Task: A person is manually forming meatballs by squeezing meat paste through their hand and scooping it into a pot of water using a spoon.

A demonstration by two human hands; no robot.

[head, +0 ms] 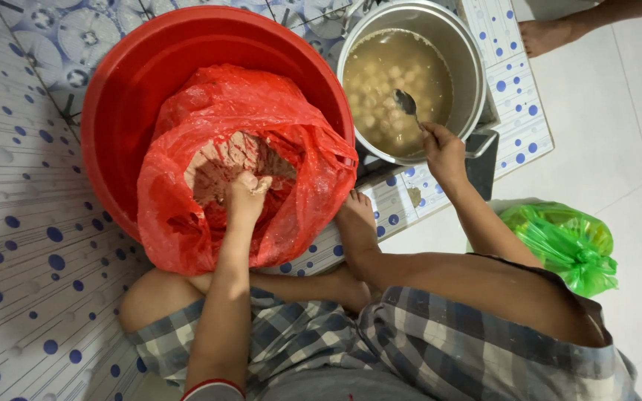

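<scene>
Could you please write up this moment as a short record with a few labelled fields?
Setting: person seated on a dotted mat on the floor
Left hand: inside a red plastic bag, gripping a lump of pale brown paste
Red bag: sits in a red basin
Right hand: holds a metal spoon dipped into the pot
Metal pot: cloudy liquid with pale round balls floating in it
Nearby: tied green plastic bag on the floor; another person's foot at the top right
</scene>
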